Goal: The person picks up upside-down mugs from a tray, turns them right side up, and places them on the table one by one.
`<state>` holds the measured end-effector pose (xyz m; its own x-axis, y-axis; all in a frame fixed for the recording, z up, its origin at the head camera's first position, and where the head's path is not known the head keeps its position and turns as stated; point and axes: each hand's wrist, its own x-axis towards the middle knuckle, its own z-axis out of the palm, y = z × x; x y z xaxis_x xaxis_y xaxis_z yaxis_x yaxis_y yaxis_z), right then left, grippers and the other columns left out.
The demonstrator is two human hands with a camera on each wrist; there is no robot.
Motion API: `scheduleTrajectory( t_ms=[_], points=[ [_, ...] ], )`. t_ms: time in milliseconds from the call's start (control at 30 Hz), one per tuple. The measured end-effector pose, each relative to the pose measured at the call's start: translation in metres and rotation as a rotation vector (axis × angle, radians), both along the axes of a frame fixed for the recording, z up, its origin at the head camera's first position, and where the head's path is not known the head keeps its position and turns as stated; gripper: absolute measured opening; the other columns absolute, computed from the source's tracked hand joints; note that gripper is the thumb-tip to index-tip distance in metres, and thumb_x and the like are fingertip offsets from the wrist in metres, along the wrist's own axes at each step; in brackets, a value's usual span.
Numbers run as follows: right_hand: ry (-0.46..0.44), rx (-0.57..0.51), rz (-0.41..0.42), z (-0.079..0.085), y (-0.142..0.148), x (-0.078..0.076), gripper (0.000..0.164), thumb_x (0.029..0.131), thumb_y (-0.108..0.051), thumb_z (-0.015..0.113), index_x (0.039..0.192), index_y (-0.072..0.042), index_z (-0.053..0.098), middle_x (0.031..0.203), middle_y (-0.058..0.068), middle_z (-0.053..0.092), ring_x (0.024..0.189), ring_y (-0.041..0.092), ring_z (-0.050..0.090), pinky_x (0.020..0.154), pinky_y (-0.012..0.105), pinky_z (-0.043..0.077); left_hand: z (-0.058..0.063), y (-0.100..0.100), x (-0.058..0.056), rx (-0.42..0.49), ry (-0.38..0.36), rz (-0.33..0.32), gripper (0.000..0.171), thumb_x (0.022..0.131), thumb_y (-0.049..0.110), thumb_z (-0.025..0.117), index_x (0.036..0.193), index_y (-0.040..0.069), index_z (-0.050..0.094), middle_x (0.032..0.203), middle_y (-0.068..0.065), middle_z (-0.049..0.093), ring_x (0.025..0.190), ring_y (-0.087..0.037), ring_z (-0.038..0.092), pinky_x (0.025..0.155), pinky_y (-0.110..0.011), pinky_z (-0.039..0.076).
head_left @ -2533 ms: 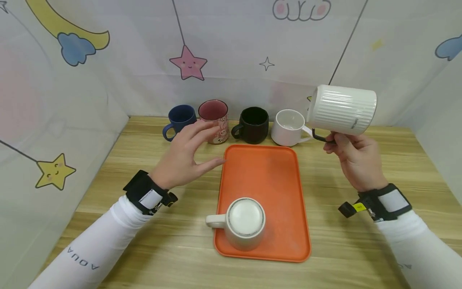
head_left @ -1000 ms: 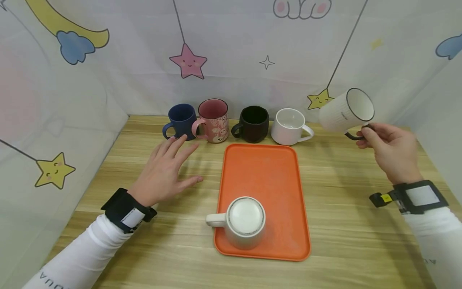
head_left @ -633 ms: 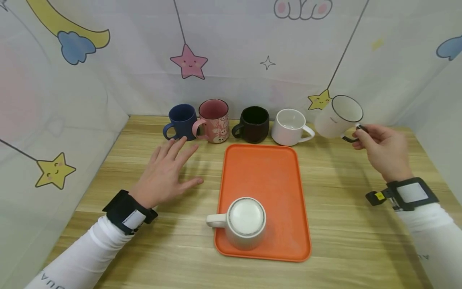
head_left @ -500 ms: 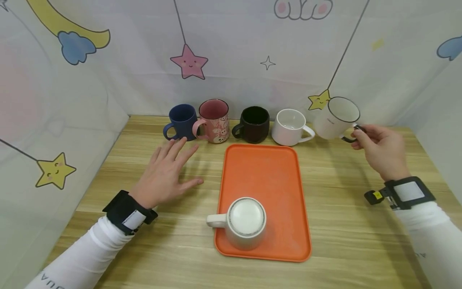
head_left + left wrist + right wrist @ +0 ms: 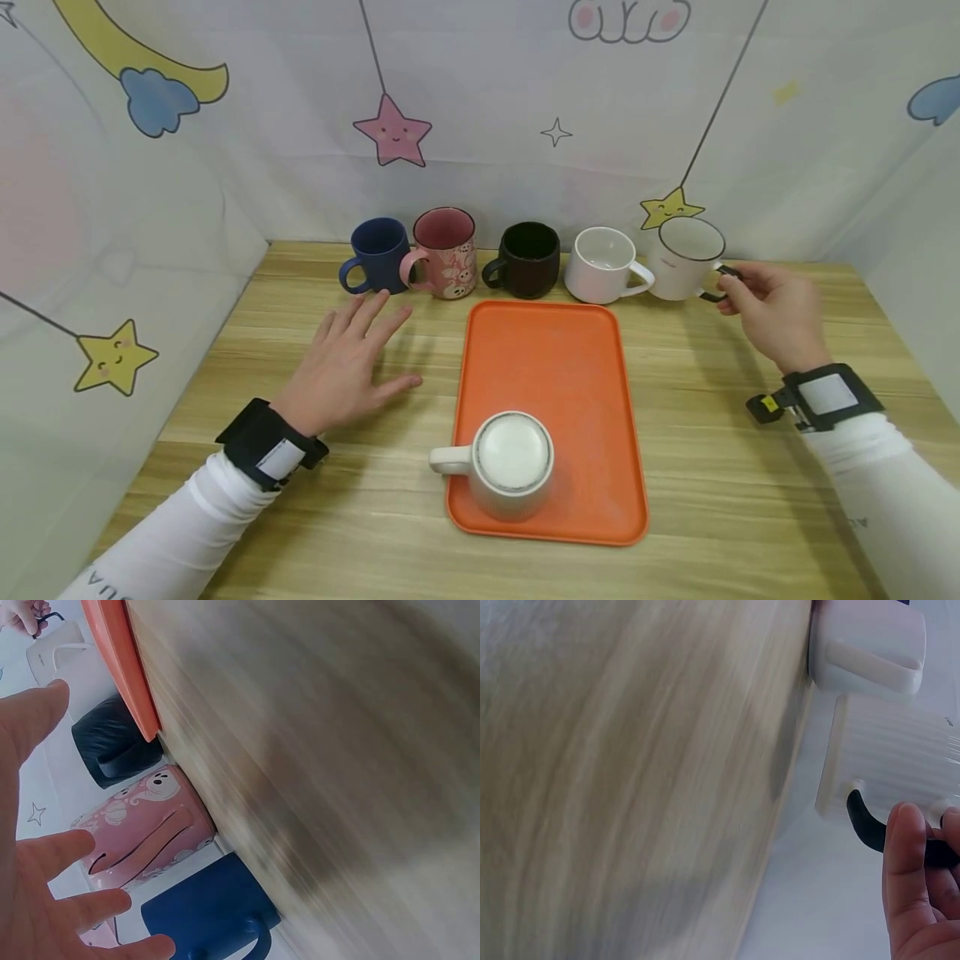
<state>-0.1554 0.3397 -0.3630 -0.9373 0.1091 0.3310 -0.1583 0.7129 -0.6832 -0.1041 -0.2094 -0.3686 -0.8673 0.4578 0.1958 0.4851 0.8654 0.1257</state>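
My right hand (image 5: 780, 317) pinches the black handle of a white ribbed mug (image 5: 678, 271) with a dark rim. The mug is nearly upright at the right end of a row of mugs; in the right wrist view a gap shows between the base of this ribbed mug (image 5: 885, 757) and the wooden table. Just left of it stands a plain white mug (image 5: 596, 275). My left hand (image 5: 337, 367) is spread over the table at the left, holding nothing. Its fingertips are nearest the blue mug (image 5: 378, 250) and the pink patterned mug (image 5: 453, 262).
An orange tray (image 5: 555, 358) lies mid-table. On its front left part an off-white mug (image 5: 510, 467) stands upside down, its handle jutting over the left rim. A black mug (image 5: 528, 262) stands in the back row. A printed cloth wall (image 5: 487, 75) rises behind.
The white ribbed mug went from lying sideways in the air to nearly upright, then down and left beside the plain white mug. My left hand drew back left, then stayed almost still.
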Motion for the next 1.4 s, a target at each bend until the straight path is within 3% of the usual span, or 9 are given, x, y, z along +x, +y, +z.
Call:
scheduleTrajectory(
  t_ms=[400, 1400],
  points=[
    [-0.072, 0.039, -0.022, -0.008, -0.004, -0.003, 0.038, 0.109, -0.026, 0.063, 0.127, 0.008, 0.069, 0.110, 0.031, 0.074, 0.064, -0.014, 0.061, 0.060, 0.006, 0.049, -0.002, -0.002, 0.000, -0.003, -0.036, 0.018, 0.095, 0.090, 0.067, 0.074, 0.164, 0.018, 0.041, 0.172, -0.019, 0.026, 0.155, -0.050, 0.024, 0.117, -0.076, 0.027],
    [-0.114, -0.061, 0.028, -0.017, -0.002, 0.003, 0.040, 0.110, -0.021, 0.060, 0.134, 0.011, 0.063, 0.118, 0.033, 0.070, 0.072, -0.010, 0.065, 0.067, 0.019, 0.060, -0.003, 0.005, -0.002, -0.003, -0.029, 0.012, 0.096, 0.088, 0.066, 0.077, 0.163, 0.015, 0.044, 0.170, -0.021, 0.030, 0.151, -0.054, 0.029, 0.118, -0.074, 0.027]
  ],
)
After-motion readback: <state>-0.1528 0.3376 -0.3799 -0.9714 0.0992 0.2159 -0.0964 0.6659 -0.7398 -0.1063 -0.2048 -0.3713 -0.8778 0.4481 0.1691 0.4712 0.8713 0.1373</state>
